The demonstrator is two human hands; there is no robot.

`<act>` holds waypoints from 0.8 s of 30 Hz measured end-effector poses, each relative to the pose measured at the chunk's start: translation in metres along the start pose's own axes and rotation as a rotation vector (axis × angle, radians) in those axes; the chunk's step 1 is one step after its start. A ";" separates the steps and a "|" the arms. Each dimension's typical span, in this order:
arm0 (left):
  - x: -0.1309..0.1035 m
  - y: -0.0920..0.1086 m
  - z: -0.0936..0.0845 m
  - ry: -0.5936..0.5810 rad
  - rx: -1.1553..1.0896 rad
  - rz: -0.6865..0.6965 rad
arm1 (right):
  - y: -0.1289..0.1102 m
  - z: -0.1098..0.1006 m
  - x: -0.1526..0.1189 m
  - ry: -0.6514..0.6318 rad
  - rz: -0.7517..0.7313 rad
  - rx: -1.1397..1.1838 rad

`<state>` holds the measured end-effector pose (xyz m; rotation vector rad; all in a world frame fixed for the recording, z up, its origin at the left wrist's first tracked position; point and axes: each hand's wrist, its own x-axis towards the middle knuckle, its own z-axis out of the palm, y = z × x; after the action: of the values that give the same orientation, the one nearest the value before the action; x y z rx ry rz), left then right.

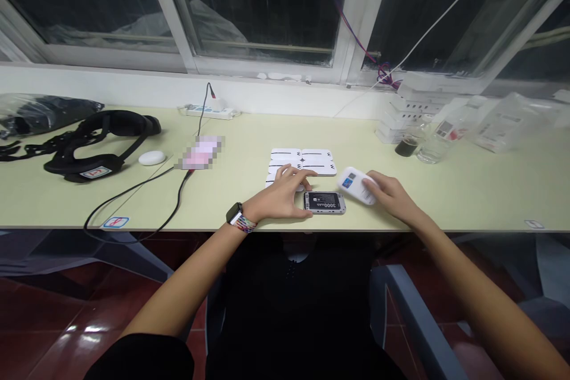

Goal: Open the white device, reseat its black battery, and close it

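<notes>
Pinched in my right hand is a white rounded back cover with a blue label and small print, tilted above the table. Just left of it, a battery-powered device lies flat with its back off, showing a black battery marked 3000mAh in a grey frame. My left hand is spread beside the device's left end, thumb near its lower corner and fingers above its upper corner. Whether it touches the device I cannot tell. White cards with black lines lie behind, partly hidden by my left fingers.
At left lie a black headset, a white oval case and a blurred pink item with a black cable. A power strip sits by the wall. White boxes, a dark-liquid bottle and a clear bottle stand at right.
</notes>
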<state>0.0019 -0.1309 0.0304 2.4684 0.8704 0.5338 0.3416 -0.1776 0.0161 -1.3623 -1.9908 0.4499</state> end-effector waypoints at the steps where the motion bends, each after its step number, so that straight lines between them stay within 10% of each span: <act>1: 0.000 0.000 0.000 -0.003 0.003 -0.005 | -0.010 0.005 0.004 -0.070 -0.007 0.079; 4: 0.000 0.000 -0.001 -0.011 0.024 0.001 | -0.034 0.023 0.021 -0.233 -0.065 0.148; 24: 0.002 -0.007 0.001 0.001 0.182 0.116 | -0.032 0.056 0.034 -0.242 -0.110 0.061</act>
<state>0.0001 -0.1255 0.0266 2.6972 0.8126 0.5154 0.2732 -0.1546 0.0074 -1.2002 -2.2154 0.6441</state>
